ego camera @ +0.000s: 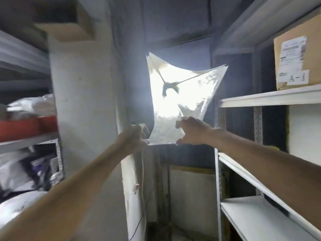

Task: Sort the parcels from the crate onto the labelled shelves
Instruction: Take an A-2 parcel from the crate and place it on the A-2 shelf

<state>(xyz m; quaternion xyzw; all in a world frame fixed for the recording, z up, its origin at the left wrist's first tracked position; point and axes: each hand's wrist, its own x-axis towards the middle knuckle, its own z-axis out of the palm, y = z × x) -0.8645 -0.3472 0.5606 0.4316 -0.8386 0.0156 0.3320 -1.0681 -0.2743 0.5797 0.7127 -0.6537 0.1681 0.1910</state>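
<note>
Centre frame, our left hand [134,136] and right hand [192,132] each grasp the lower edge of a backlit plastic sheet [185,80]; labelled carton [311,40] upper right.

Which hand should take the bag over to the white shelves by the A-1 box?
Right. The right hand grips the bag at its lower edge, nearest the white shelves. The left hand holds the far corner by the pillar and would probably have to cross the body.
</note>
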